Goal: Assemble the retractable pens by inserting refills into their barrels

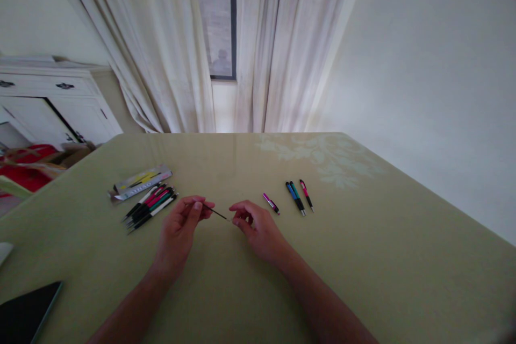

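My left hand (pixel 181 223) pinches a thin dark refill (pixel 216 212) between thumb and fingers, its lighter tip pointing right. Close to that tip is my right hand (pixel 256 226), fingers curled and thumb near the index finger; whether it touches something small there is hard to tell. A short purple pen barrel (pixel 271 203) lies just beyond my right hand. Farther right are two blue and teal pens (pixel 296 198) side by side and a pink pen (pixel 306 195). Left of my left hand, several pens (pixel 149 207) lie in a pile.
A clear package with yellow items (pixel 141 183) lies behind the pen pile on the green table (pixel 387 279). A dark flat device (pixel 30 309) sits at the near left edge. Beyond the table are a white cabinet (pixel 80 113), red bags (pixel 28 172) and curtains (pixel 161 37).
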The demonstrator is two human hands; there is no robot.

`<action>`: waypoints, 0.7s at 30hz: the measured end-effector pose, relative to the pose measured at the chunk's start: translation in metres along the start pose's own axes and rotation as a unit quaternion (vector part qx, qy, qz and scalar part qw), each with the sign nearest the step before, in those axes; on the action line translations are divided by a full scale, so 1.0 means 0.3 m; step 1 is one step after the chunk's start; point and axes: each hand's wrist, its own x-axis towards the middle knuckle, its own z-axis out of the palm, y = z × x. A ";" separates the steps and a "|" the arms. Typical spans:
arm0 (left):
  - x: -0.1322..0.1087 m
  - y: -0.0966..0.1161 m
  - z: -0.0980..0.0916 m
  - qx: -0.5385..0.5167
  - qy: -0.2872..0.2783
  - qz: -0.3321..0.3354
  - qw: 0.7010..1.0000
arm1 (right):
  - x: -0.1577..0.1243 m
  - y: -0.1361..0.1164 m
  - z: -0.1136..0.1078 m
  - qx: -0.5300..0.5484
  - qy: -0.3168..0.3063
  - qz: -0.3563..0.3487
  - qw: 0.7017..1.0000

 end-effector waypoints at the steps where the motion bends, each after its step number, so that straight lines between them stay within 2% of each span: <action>1: -0.001 0.000 0.000 -0.003 0.002 -0.002 1.000 | 0.001 0.000 -0.001 0.001 0.000 0.002 1.000; 5: -0.007 0.005 0.003 -0.007 -0.002 -0.007 1.000 | -0.001 -0.002 -0.001 0.006 -0.010 -0.003 1.000; 12: -0.015 -0.002 0.014 -0.016 -0.049 -0.035 0.998 | -0.004 -0.011 0.000 0.007 -0.005 -0.007 1.000; 18: -0.002 0.017 0.017 -0.072 0.020 -0.021 0.997 | 0.002 -0.012 -0.019 -0.008 0.021 -0.004 1.000; 21: -0.002 0.019 0.019 -0.073 0.012 -0.027 0.997 | 0.003 -0.013 -0.019 -0.007 0.021 0.000 1.000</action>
